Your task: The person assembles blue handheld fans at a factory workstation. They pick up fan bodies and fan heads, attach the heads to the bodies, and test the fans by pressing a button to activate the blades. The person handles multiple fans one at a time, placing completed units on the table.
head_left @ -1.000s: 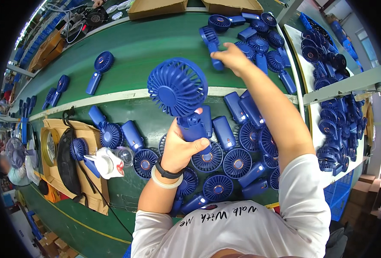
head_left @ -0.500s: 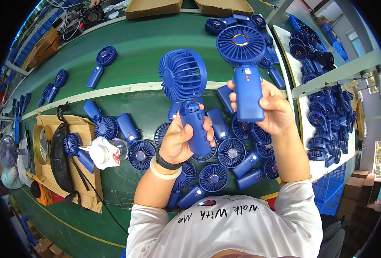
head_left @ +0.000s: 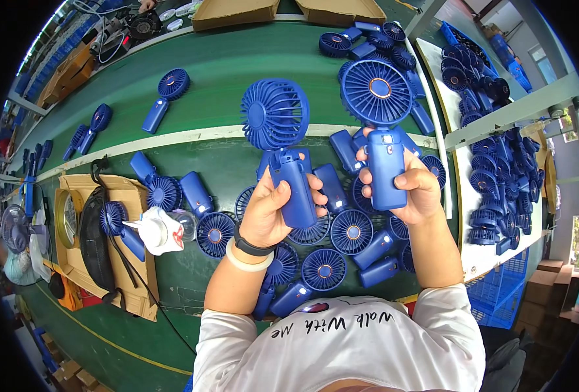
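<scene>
My left hand [head_left: 268, 208] is closed round the handle of a blue handheld fan [head_left: 275, 115], its round slatted cage turned partly side-on above the wrist strap and white bangle. In my right hand [head_left: 417, 191] a second blue handheld fan [head_left: 386, 171] stands upright, its cage with a copper-ringed centre facing me. Both fans are held above the green bench. Beneath and between them lie several more blue fans [head_left: 351, 232], some with handles toward me, partly hidden by my hands and forearms.
Several fans rest on the green conveyor belt [head_left: 224, 78] beyond a pale rail. On the left are a cardboard tray [head_left: 147, 274] with a black pouch [head_left: 96, 242] and a white bottle [head_left: 160, 231]. A white table [head_left: 459, 228] at right bears piled fans. A metal post crosses there.
My right hand with its fan has come lower and slightly right. The left fan has shifted slightly and tilted. Fans on the belt have moved to the right.
</scene>
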Demonstrator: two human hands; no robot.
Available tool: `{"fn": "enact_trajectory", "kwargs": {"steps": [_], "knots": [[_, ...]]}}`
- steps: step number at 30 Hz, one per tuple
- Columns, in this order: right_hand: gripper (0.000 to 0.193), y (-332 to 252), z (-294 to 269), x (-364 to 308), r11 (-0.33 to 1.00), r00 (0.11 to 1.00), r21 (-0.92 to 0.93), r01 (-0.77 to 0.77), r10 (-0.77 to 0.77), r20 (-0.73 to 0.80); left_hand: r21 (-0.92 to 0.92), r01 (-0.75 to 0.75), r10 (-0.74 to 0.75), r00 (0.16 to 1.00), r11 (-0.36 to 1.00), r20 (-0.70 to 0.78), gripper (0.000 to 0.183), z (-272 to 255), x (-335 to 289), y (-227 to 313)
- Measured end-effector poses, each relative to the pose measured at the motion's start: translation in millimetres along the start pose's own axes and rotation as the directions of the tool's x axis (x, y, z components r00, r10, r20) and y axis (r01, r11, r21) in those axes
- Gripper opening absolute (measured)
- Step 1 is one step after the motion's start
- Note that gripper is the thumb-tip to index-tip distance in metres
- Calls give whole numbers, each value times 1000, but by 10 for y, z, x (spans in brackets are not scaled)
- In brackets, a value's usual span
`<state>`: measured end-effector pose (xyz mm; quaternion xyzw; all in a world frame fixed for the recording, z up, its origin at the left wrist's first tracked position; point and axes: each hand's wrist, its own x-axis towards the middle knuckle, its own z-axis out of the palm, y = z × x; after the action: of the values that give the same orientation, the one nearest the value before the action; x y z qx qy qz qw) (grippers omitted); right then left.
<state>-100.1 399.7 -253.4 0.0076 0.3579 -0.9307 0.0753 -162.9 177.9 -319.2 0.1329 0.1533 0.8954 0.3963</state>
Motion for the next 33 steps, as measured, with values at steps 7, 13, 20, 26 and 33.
{"fn": "enact_trajectory", "kwargs": {"steps": [7,13,20,26,33], "knots": [[40,-119,-223,-181,956,986,-291,-39,-10,-164,140,59,-5,935,988,-356,41,146,-27,84],[35,-210,-545,-295,959,968,-283,18,-87,-237,304,127,40,872,944,-487,29,287,651,-64],[37,-343,-536,-338,933,941,-343,111,-210,-265,756,-193,355,933,625,-55,48,227,2745,403],[34,-343,-573,-418,908,936,-403,113,-234,-264,748,-90,314,935,657,-163,65,282,2525,211],[43,-146,-351,-259,896,962,-432,101,-200,-189,691,219,25,945,689,-325,40,359,779,-41]]}}
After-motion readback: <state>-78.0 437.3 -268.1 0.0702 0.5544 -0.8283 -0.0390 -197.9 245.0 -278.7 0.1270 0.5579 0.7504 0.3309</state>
